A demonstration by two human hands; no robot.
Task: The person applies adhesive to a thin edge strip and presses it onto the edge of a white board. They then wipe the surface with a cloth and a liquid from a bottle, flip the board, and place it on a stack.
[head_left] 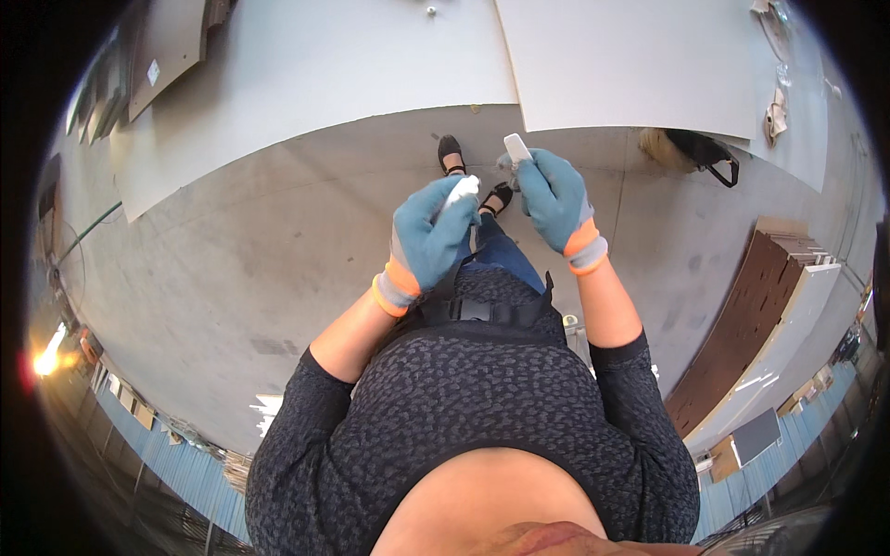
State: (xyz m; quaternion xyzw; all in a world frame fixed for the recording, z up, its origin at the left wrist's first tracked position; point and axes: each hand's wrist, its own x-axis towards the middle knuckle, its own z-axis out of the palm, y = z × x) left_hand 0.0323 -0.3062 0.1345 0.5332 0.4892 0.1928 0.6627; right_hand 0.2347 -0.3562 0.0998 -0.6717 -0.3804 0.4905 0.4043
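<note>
Both of my hands wear blue-grey gloves with orange cuffs and are raised in front of my waist, a little apart. My left hand is closed round a crumpled white wad, perhaps cloth or paper; its end sticks out past the thumb. Pinched in my right hand is a small, flat white piece with rounded edges, pointing away from me. I cannot make out what kind of piece it is. Greyish glove fingers beside it are partly hidden.
Ahead stands a white-topped table with a large white panel overhanging its near edge. Brown panels lie at the far left. A stack of brown boards stands at the right. A bristly brush-like thing is under the table edge.
</note>
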